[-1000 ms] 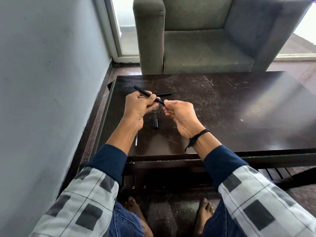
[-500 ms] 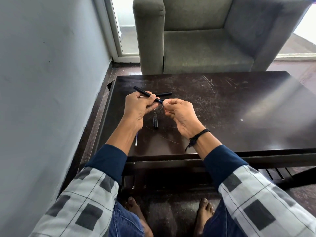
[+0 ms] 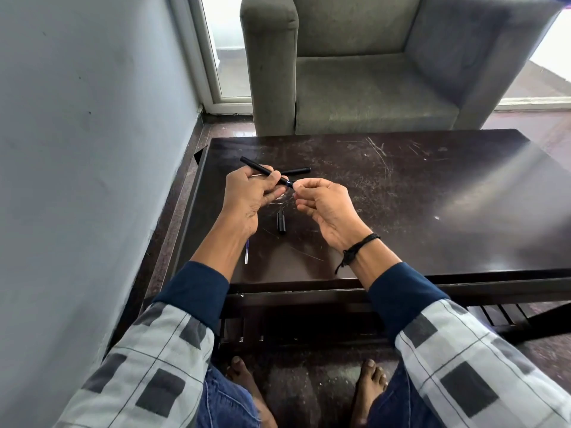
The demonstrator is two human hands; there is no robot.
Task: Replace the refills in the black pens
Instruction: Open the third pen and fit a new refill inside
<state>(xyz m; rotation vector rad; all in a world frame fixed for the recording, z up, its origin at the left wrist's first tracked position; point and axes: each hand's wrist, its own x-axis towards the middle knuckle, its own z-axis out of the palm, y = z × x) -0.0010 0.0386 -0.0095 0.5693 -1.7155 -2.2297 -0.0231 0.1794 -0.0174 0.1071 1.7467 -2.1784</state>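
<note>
A pale grey-blue painted wall (image 3: pixel 92 149) bounds the scene on the left. Beside it stands a dark brown, scratched wooden table (image 3: pixel 432 196).

Near the table's left front edge lies a thin clear plastic refill with a blue section (image 3: pixel 246 252). It is partly hidden under the left forearm and apart from the other parts.

The left hand (image 3: pixel 247 199) is raised over the table with its fingers curled round a slim black pen barrel (image 3: pixel 259 168). The barrel runs diagonally. Its far end projects up and to the left of the fist, and its near end points right, toward the other hand.

Between the two wrists, a short black cylindrical pen piece (image 3: pixel 281 222) lies flat on the table, untouched.

Behind the hands, a second slim black pen (image 3: pixel 298 171) lies on the table roughly crosswise. Its left end is hidden behind the held barrel.

The right hand (image 3: pixel 324 205) has its fingers curled, with thumb and forefinger closed in a narrow pinch at the near end of the held barrel. Which part they hold there is too small to tell. A black cord bracelet (image 3: pixel 360 245) circles the right wrist.

A grey upholstered fabric armchair (image 3: pixel 370 88) stands beyond the table's far edge.
</note>
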